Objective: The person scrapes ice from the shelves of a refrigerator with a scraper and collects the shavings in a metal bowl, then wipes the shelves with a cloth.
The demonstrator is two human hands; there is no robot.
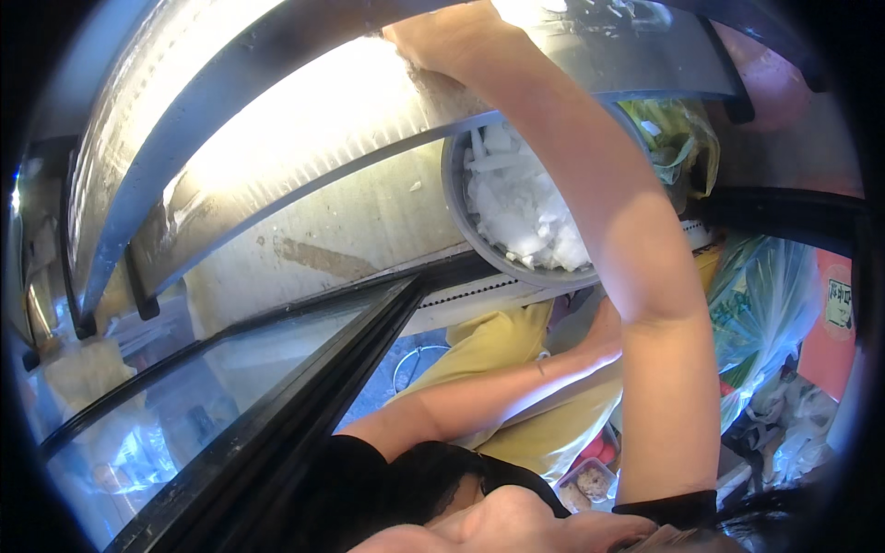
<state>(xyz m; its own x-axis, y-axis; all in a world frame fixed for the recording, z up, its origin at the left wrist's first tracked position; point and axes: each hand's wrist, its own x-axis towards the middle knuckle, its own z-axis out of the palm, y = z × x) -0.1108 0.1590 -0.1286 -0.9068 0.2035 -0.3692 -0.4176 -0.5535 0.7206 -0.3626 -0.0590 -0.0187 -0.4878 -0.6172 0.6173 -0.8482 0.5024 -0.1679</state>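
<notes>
A round grey metal pot (pixel 453 200) holding white, ice-like chunks (pixel 529 207) stands at the edge of a metal surface. My right arm crosses over the pot, and my right hand (pixel 442 38) reaches to the top of the view, beside a brightly lit metal panel (pixel 297 117). Its fingers are hidden by a dark curved bar and glare, so what it touches does not show. My left hand (pixel 606 325) is just below the pot's near rim, partly behind my right arm. Its fingers are out of sight; whether they touch the pot is unclear.
A black-framed glass panel (pixel 290 387) slants across the lower left. Curved metal edges (pixel 332 169) arch over the work area. To the right are a bag with green contents (pixel 674 142), a clear plastic bag of leafy greens (pixel 760 304) and a red sheet (pixel 826 325). Small food containers (pixel 588 484) sit low down.
</notes>
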